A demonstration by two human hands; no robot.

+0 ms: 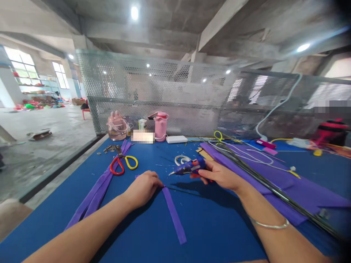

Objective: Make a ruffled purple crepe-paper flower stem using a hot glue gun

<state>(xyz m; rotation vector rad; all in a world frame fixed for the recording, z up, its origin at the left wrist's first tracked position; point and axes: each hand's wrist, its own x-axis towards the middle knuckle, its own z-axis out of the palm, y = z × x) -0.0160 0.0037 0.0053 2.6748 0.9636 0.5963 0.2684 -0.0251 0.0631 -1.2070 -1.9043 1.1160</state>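
Gun: a blue glue gun (pixel 189 167) is held above the table (pixel 142 233) and is taken as the reference for all places; its nozzle is directed left.
Right hand: the right hand (pixel 211 173) is wrapped around the gun's handle, fingers curled near the red trigger, a grip judged suited to steady aiming.
Left hand: the left hand (pixel 145 186) is placed left of the gun and slightly nearer; its fingers are drawn together, the strip pinched at the tips, judged to stop it slipping.
Strip: the purple strip (pixel 174 215) is laid on the near side of the gun, its free end loose; its upper end is partly hidden.
Shears: the shears (pixel 119 156) are left of the gun, handles turned nearer, presumably for easy pick-up.
Spare strips: further purple bands (pixel 95 190) are stretched left of the gun, probably to be kept untangled.
Stems: a bundle of dark stems (pixel 263 177) is rested on purple sheets (pixel 296 186) right of the gun, which may also be weighed down by it.
Flask: a pink flask (pixel 161 126) is stood beyond the gun, presumably out of the hands' way.
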